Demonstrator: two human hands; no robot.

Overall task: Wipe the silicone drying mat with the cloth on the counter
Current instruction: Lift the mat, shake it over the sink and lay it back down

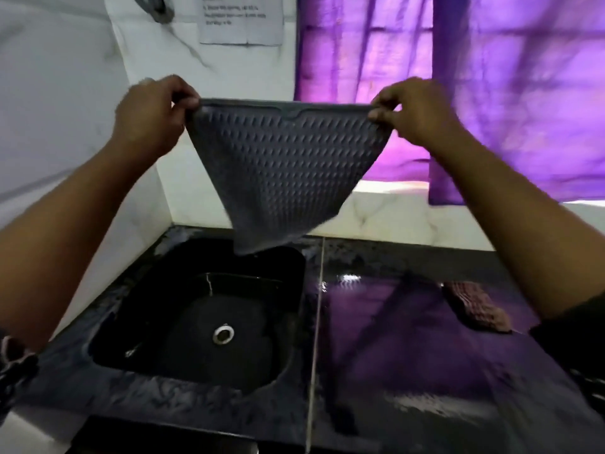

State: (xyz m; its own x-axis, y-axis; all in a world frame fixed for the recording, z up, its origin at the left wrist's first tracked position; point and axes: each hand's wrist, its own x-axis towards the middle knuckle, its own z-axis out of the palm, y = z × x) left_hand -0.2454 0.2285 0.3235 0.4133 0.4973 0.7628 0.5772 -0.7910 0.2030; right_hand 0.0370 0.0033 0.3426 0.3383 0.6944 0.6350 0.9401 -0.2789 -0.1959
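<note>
Hands [149, 114] [415, 111] raised, each pinching a top corner of mat [281, 165].

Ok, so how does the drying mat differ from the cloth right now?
The silicone drying mat is grey; the cloth is reddish-brown. The mat hangs in the air above the sink, pinched at its top corners by the left hand and right hand; the cloth lies untouched on the counter. Both have a textured surface.

Single head-worn view
Looks forward and down, close over the counter [425, 371], toward its back edge and the wall [59, 109].
</note>
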